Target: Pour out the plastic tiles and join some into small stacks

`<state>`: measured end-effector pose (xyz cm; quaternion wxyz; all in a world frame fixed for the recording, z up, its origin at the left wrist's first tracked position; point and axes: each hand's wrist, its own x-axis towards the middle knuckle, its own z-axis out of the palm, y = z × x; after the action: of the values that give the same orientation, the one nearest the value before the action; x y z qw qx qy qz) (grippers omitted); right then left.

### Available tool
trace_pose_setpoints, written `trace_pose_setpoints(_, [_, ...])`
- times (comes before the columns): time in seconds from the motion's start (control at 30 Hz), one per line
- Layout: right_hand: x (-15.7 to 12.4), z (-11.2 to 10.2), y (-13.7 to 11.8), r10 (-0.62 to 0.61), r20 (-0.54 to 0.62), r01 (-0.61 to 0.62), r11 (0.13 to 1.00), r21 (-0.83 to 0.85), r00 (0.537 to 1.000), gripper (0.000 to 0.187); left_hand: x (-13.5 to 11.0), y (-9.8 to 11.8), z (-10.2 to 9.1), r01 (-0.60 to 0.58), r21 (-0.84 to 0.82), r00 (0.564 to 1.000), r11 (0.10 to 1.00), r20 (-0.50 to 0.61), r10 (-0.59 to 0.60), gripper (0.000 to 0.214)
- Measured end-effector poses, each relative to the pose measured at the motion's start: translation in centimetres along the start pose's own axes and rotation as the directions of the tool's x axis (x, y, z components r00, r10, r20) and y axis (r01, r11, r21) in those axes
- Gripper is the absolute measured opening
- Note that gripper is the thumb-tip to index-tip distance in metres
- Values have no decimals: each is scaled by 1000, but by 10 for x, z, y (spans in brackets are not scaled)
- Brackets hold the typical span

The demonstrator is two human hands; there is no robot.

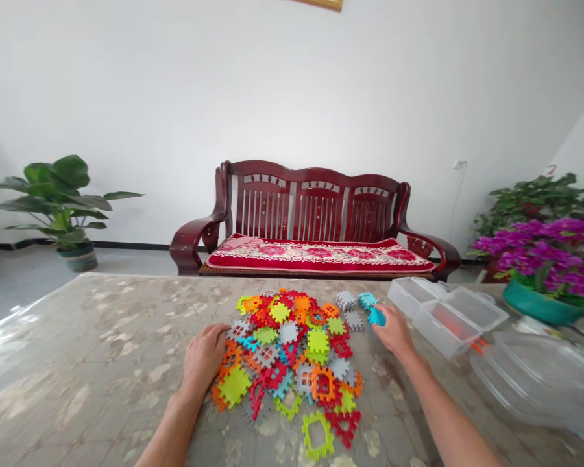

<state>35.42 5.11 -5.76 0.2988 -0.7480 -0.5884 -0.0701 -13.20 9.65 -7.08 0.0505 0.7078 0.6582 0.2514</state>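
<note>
A heap of interlocking plastic tiles (pixel 288 333) in red, orange, lime, grey and blue lies on the table in front of me. My left hand (pixel 203 357) rests at the heap's left edge, its fingers lying loosely against the outer tiles and holding nothing that I can see. To the right of the heap, my right hand (pixel 394 329) grips a blue tile (pixel 377 316) between thumb and fingers. Just behind that tile is a small stack of blue tiles (pixel 367 299). Beside it stand a grey tile stack (pixel 345 299) and another grey group (pixel 354 320).
A clear divided plastic box (pixel 448 340) stands right of my right hand, some orange-red showing inside. Nearer lies a transparent lid or tray (pixel 540 379). Purple flowers fill a teal pot (pixel 540 305) at the right. A wooden bench (pixel 316 172) stands beyond the patterned tabletop (pixel 102 363).
</note>
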Motion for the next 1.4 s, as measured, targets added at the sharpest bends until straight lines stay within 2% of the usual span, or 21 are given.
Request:
trace_pose_setpoints(0.27, [-1,7,16,-28,30,30,999,-37,999,54,1,1,-1,4,12,1000,1000,-12,-4,36])
trace_pose_setpoints(0.53, [-11,12,12,137,10,-131,963,-237,991,59,1,0,0,4,10,1000,1000,-22,-4,36])
trace_pose_setpoints(0.8, [-2,8,3,192,81,-156,933,-326,978,47,1,-3,1,-12,12,1000,1000,-15,12,36])
trace_pose_setpoints(0.97, [-7,13,6,179,46,-149,914,-377,983,48,0,-3,2,1,20,1000,1000,-5,-1,36])
trace_pose_setpoints(1.13, [-13,22,16,138,-43,-145,942,-304,989,51,0,-1,0,9,-9,1000,1000,1,-9,35])
trace_pose_setpoints(1.27, [-16,18,20,121,-180,-152,973,-171,976,54,-1,2,-2,18,-17,1000,1000,0,-18,35])
trace_pose_setpoints(1.33, [-18,14,12,102,-248,-126,989,-81,963,51,-1,4,-3,24,-18,1000,1000,-2,-24,34])
trace_pose_setpoints(1.4, [-23,10,-6,61,-274,-58,998,19,960,43,-2,5,-4,30,-18,1000,999,-4,-30,34])
